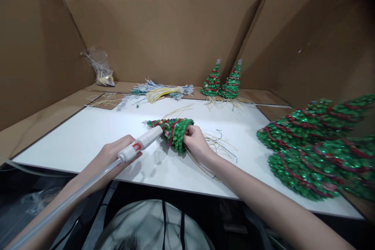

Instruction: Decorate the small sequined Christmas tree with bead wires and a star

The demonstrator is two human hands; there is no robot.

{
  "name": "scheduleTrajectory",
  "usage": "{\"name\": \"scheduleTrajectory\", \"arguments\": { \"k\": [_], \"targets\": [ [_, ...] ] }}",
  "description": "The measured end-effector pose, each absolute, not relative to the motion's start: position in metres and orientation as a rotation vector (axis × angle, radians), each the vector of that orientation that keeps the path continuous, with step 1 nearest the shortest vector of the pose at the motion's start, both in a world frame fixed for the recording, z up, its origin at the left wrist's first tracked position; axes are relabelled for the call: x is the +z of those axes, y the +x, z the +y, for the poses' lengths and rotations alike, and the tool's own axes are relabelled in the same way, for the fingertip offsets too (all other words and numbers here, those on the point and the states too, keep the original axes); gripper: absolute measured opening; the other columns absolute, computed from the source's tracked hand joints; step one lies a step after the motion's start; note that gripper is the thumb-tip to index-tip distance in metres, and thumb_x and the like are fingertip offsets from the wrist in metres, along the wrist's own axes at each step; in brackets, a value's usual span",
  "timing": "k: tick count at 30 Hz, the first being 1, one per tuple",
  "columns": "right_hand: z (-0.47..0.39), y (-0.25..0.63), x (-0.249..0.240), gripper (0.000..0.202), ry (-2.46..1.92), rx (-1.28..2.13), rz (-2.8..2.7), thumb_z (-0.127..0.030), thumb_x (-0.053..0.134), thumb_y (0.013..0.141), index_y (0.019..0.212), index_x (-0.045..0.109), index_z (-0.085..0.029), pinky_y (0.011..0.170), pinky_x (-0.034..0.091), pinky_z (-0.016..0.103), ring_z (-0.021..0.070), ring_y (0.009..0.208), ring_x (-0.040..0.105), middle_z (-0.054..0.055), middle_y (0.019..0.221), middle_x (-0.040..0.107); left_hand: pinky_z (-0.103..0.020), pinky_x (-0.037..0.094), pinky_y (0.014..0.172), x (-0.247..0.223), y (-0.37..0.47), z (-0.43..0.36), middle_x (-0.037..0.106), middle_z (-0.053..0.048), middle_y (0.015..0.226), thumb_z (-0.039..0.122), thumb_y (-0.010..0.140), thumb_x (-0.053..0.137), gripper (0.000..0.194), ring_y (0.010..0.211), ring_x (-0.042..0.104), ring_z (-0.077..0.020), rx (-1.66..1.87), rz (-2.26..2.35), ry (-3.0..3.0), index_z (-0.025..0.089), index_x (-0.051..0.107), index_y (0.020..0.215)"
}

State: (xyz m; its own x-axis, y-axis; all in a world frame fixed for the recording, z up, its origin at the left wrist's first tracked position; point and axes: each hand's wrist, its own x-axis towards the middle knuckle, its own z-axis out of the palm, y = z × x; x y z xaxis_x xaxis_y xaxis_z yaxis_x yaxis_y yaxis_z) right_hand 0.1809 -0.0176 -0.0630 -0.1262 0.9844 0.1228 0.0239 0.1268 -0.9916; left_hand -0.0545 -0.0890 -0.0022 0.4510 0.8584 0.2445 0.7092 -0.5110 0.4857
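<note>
A small green Christmas tree (177,136) with red garlands and beads lies on its side on the white board, its tip pointing left. My right hand (197,141) is closed on its base at the right; the fingertips are partly hidden inside the base. Thin yellowish strands (219,146) trail from the base beneath and beyond that hand. My left hand (117,154) is wrapped round a white glue gun (140,145), with a long clear stick or tube running back from it to the lower left. The gun's front end overlaps the tree's side; whether it touches cannot be told.
Two trees (211,81) stand at the back right. Several larger trees (307,156) lie at the right edge. Bundles of coloured wires (164,90) and a plastic bag (101,68) sit along the back. Cardboard walls (146,35) enclose the white board (88,133).
</note>
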Motion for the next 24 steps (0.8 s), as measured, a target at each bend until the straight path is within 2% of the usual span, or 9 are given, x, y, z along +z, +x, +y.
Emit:
{"name": "scheduleTrajectory", "arguments": {
  "k": [10, 24],
  "targets": [
    [-0.019, 0.180, -0.062, 0.008, -1.077, 1.199, -1.376, -0.020, 0.061, 0.061, 0.058, 0.059, -0.014, 0.046, 0.041, 0.024, 0.0143, 0.051, 0.052, -0.001, 0.047, 0.052, -0.021, 0.040, 0.063, -0.005, -0.053, -0.079, 0.051, 0.001, 0.076, 0.033, 0.094, 0.041, 0.019, 0.067, 0.051, -0.0125, 0.695, 1.326, 2.385, 0.020, 0.048, 0.081],
    [-0.017, 0.181, -0.064, 0.004, -1.067, 1.204, -1.360, -0.017, 0.058, 0.061, 0.061, 0.061, -0.014, 0.049, 0.043, 0.025, 0.0147, 0.050, 0.053, -0.001, 0.047, 0.053, -0.021, 0.038, 0.059, 0.003, -0.053, -0.093, 0.051, 0.001, 0.074, 0.033, 0.092, 0.038, 0.021, 0.062, 0.047, -0.0118, 0.658, 1.355, 2.355, 0.019, 0.046, 0.078]
  ]
}}
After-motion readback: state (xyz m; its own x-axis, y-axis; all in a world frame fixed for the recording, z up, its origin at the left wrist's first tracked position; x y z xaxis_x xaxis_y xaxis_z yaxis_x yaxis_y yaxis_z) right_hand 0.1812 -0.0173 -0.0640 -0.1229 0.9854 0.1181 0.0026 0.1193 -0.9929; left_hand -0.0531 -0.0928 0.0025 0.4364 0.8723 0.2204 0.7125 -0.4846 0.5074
